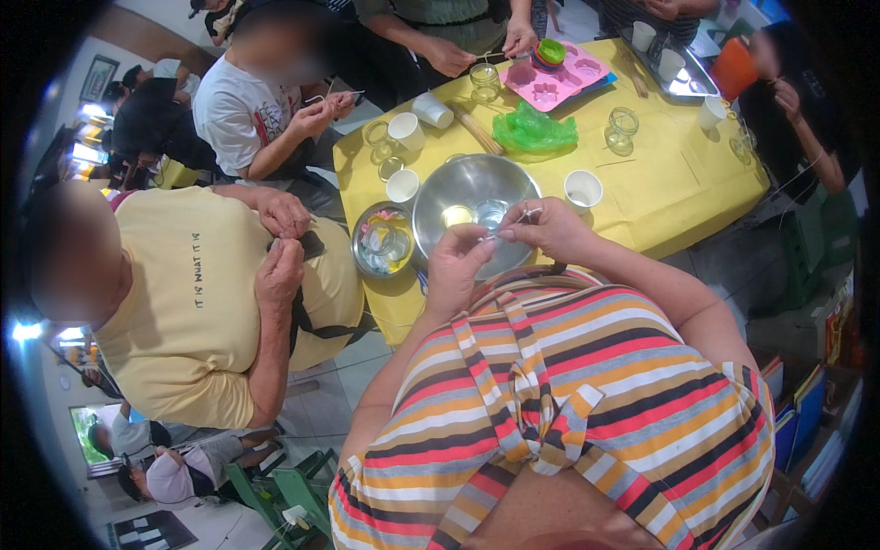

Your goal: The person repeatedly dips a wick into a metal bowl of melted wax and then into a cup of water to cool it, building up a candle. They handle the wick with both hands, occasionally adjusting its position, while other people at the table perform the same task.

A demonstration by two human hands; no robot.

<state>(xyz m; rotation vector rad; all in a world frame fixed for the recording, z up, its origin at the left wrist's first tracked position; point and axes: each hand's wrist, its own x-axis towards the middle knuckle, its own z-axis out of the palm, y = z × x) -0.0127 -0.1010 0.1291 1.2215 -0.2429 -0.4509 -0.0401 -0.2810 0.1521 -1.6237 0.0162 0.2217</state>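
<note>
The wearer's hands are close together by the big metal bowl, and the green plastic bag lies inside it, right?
Not quite: the left hand and right hand are close together by the big metal bowl, but the head view shows the green plastic bag beyond it, on the yellow table cover.

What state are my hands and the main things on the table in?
Left hand, pinching a thin white item.
Right hand, pinching it too.
Large metal bowl, upright, open.
Small metal bowl, upright, holding a glass jar.
Green plastic bag, crumpled.
Pink mold, hollows up, small cups on it.
White cup nearest the right hand, upright, open.
Yellow table cover, spread, creased.
</note>
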